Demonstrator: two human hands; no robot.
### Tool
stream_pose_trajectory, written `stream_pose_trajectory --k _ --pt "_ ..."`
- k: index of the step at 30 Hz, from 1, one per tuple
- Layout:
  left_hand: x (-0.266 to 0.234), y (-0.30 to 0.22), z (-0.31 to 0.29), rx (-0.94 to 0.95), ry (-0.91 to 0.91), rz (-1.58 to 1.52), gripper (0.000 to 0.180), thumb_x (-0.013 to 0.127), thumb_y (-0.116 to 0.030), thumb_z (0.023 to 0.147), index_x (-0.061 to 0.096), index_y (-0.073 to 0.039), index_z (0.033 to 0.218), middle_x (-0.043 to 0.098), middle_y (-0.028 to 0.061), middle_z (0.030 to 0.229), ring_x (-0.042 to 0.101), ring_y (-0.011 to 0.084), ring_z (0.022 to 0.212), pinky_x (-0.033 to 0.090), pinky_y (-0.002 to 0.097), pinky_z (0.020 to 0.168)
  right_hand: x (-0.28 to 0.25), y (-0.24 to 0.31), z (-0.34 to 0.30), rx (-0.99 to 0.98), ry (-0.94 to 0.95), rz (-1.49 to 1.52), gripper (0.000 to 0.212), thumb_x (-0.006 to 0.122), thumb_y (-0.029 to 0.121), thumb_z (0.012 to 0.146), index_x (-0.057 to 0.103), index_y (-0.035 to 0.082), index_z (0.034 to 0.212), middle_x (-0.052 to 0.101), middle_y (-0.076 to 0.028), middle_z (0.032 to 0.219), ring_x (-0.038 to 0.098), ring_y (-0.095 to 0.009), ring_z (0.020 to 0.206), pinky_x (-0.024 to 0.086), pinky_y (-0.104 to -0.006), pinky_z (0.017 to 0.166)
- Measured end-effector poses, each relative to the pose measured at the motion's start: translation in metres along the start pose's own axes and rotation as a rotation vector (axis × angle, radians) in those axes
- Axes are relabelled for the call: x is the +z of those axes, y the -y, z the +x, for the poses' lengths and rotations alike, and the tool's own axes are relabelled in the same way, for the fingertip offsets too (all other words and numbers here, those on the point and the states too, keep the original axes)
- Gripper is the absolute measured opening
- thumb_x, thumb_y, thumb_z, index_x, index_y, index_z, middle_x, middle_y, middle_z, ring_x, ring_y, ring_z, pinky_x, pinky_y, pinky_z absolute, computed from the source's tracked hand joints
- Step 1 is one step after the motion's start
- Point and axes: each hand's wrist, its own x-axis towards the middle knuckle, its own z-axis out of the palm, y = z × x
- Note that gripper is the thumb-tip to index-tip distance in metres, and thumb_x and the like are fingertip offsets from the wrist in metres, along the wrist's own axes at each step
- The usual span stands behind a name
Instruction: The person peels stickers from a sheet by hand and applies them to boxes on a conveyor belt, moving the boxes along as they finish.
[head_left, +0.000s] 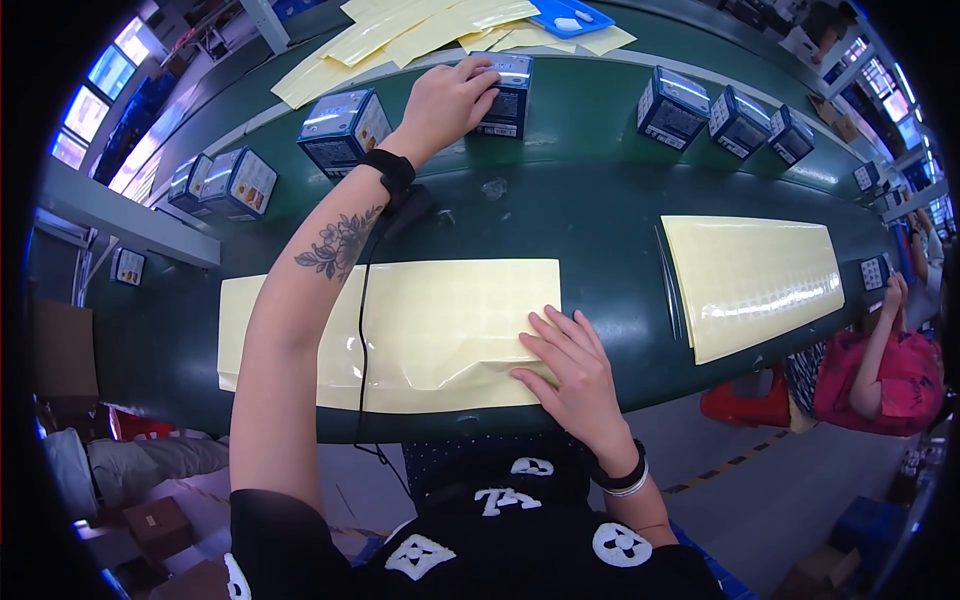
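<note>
Touching blue box [511,105] at far side of desk [600,200] with bent left hand [443,105]; cannot tell if gripped. Resting right hand [580,378], loose and spread, on yellow sheet [450,315] at its right end.

On the table [600,190], I see a sheet [460,295] near the front edge, under the right hand [570,370]. To its right, well apart, lies a pile of sheets [760,280]. Toward the back edge, one box [505,112] is under the left hand [450,105]; another box [345,132] stands to its left, two boxes [240,183] farther left, three boxes [673,108] to the right. Behind, loose sheets [440,35] carry a tray [548,12].
</note>
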Motion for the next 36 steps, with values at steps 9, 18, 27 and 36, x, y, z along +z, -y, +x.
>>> stream_pose_trajectory --k 9,18,27,36 --pt "-0.081 -0.108 -0.03 -0.105 0.244 -0.467 0.059 0.07 -0.023 0.081 0.051 -0.005 0.133 0.047 0.023 0.138 0.042 0.0379 0.131 0.032 0.0478 0.11 -0.007 -0.016 -0.005 0.018 -0.04 0.04 0.037 0.075 0.02 0.08 0.068 0.003 0.111 0.063 -0.014 0.125 0.052 -0.032 0.126 0.033 -0.0501 0.11" --pt "-0.138 -0.173 -0.133 -0.038 0.723 -0.468 0.052 0.071 -0.021 0.082 0.056 0.002 0.126 0.047 0.0205 0.14 0.043 0.0341 0.133 0.034 0.0439 0.112 -0.016 0.001 0.004 0.087 0.083 -0.073 0.041 0.076 0.026 0.079 0.067 0.004 0.113 0.057 -0.015 0.128 0.05 -0.032 0.125 0.03 -0.055 0.109" --pt "-0.126 -0.184 -0.141 -0.096 0.553 -0.522 0.04 0.073 -0.02 0.082 0.064 0.003 0.114 0.06 0.0157 0.127 0.056 0.032 0.121 0.046 0.04 0.104 -0.005 -0.008 -0.002 -0.002 -0.014 -0.184 0.035 0.077 0.027 0.078 0.072 0.006 0.105 0.058 -0.014 0.129 0.05 -0.031 0.125 0.029 -0.0577 0.109" --pt "-0.121 -0.203 -0.146 -0.23 0.4 -0.663 0.018 0.075 -0.008 0.078 0.071 -0.001 0.094 0.071 0.0101 0.103 0.063 0.029 0.112 0.049 0.0438 0.1 -0.009 -0.016 -0.005 -0.004 -0.071 -0.135 0.025 0.077 0.023 0.077 0.074 0.006 0.095 0.067 -0.009 0.116 0.056 -0.031 0.12 0.029 -0.0574 0.11"
